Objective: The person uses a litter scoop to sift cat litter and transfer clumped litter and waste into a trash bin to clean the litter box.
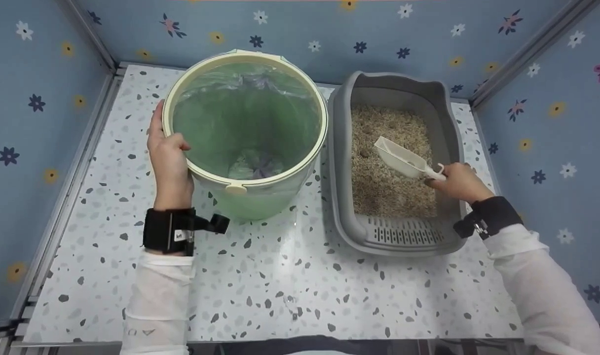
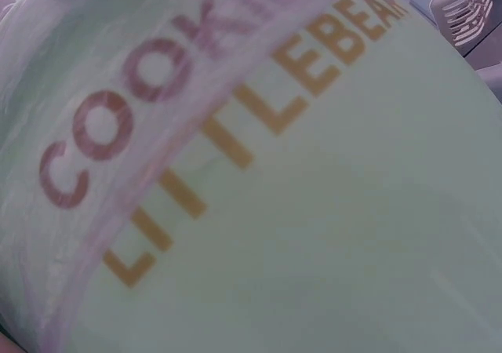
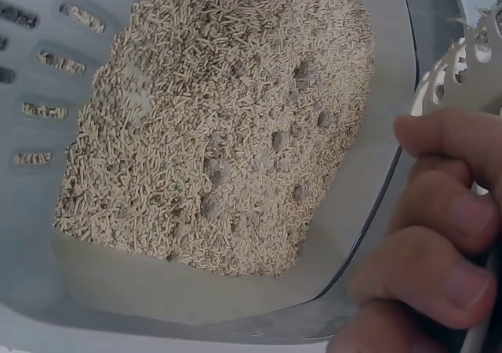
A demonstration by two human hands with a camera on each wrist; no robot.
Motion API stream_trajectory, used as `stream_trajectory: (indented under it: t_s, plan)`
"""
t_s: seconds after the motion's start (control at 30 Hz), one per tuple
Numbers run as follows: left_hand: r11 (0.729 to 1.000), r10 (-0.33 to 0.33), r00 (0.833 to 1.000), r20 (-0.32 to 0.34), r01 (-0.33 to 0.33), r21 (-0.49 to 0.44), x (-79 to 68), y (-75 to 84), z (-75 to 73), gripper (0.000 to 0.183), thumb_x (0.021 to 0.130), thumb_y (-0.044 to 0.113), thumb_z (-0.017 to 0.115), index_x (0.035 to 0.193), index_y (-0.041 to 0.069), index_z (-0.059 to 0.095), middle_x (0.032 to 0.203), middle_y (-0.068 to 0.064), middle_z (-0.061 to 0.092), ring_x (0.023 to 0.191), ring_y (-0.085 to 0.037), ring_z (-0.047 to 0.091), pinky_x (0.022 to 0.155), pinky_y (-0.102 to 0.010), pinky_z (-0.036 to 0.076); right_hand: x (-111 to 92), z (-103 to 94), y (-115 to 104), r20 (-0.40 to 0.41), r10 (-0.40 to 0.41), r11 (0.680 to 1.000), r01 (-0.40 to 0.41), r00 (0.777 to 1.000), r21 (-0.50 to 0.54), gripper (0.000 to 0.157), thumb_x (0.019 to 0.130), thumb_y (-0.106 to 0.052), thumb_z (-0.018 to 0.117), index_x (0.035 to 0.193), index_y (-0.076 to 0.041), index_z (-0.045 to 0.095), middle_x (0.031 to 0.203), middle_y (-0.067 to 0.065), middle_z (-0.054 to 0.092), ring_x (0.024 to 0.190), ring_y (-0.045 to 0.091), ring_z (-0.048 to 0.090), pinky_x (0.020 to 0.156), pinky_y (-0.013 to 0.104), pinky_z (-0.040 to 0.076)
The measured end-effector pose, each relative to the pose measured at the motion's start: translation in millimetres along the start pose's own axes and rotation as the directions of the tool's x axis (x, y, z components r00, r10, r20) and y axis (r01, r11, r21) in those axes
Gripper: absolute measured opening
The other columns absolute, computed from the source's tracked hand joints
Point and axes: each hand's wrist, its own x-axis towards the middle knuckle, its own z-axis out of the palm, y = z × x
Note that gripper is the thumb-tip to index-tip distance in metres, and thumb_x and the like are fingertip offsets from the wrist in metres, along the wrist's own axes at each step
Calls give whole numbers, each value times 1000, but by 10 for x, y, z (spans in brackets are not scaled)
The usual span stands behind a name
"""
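My left hand [image 1: 169,160] grips the cream rim of a green trash bin [image 1: 245,197], thumb over the edge and fingers along the outside. The bin is lined with a clear plastic bag [image 1: 253,158] and tips towards me; its lettered side fills the left wrist view. My right hand [image 1: 458,181] holds a cream litter scoop [image 1: 401,158] by its handle, above the grey litter box [image 1: 347,197]. Tan pellet litter [image 3: 227,125] with several darker clumps covers the box floor. Only part of the slotted scoop [image 3: 471,63] shows in the right wrist view.
Bin and litter box stand side by side on a white speckled table [image 1: 260,296]. Blue flowered panels [image 1: 319,34] close off the back and both sides. A slotted step [image 1: 406,231] forms the near end of the litter box.
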Motion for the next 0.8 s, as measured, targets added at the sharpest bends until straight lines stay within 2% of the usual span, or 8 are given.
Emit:
stream_trajectory:
  t_s: [0.17,0.3,0.4,0.53,0.6,0.67,0.8]
  plan:
    - [1000,25,1000,11,-25,-11,1,-6,4,84,74,-14,24,150,22,26,154,4,18,135,-14,34,105,-40,33,-4,-9,-4,66,7,1000,-9,998,29,32,83,-25,67,60,-9,52,48,-9,35,42,7,29,40,25,27]
    - [999,44,999,16,-43,-12,1,-14,4,84,73,-14,23,150,19,26,154,3,17,134,-14,35,104,-40,34,-10,-6,-11,70,23,999,-25,997,27,30,83,-26,66,61,-9,53,49,-9,36,42,6,29,40,24,28]
    - [999,42,999,16,-42,-16,3,-13,7,83,73,-14,23,150,20,26,154,4,17,134,-14,36,104,-40,34,-18,8,-5,19,24,1000,-23,1000,-14,30,83,-26,65,62,-9,53,50,-7,37,43,9,32,41,27,29]
    - [999,40,999,13,-40,-14,4,-11,7,84,73,-14,24,150,20,26,154,4,18,134,-14,35,104,-40,34,-26,43,12,-123,-35,988,16,992,-151,30,82,-25,65,60,-8,51,54,3,47,47,19,42,43,36,33]
    - [999,40,999,12,-39,-13,3,-10,6,84,73,-14,24,150,20,26,154,4,19,135,-15,35,104,-41,34,-26,67,20,-208,-85,974,37,975,-225,27,80,-22,65,61,-7,53,57,9,52,49,25,47,43,42,36]
    - [999,39,999,13,-39,-19,4,-11,6,85,73,-15,24,150,20,26,154,3,20,135,-15,35,105,-41,34,-22,95,32,-289,-139,957,53,947,-287,24,78,-19,66,62,-5,55,58,13,55,49,30,50,44,47,37]
    - [999,36,999,12,-36,-26,5,-11,5,85,73,-15,24,150,20,26,154,3,22,135,-15,36,105,-40,34,-12,152,64,-423,-269,921,102,865,-377,19,76,-14,68,66,-3,57,56,16,57,46,36,51,42,49,35]
